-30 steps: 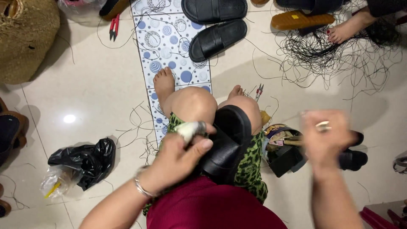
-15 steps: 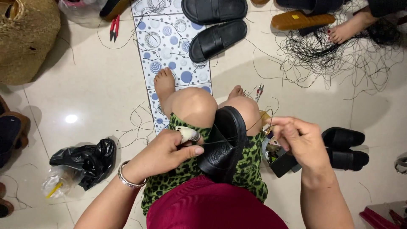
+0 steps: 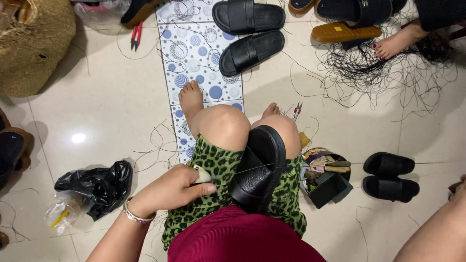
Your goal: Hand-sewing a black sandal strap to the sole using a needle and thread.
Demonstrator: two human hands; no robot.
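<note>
2 bags lie on the tiled floor at the person's left: a crumpled black plastic bag and, touching it, a clear plastic bag with something yellow inside; a small open black box of tools sits by the right knee. Wedged between the knees, the black sandal runs lengthwise away from the body, one end pointing toward the feet. The left hand has its fingers pinched on a small pale object just beside the sandal; the right hand is out of frame, only a forearm showing.
</note>
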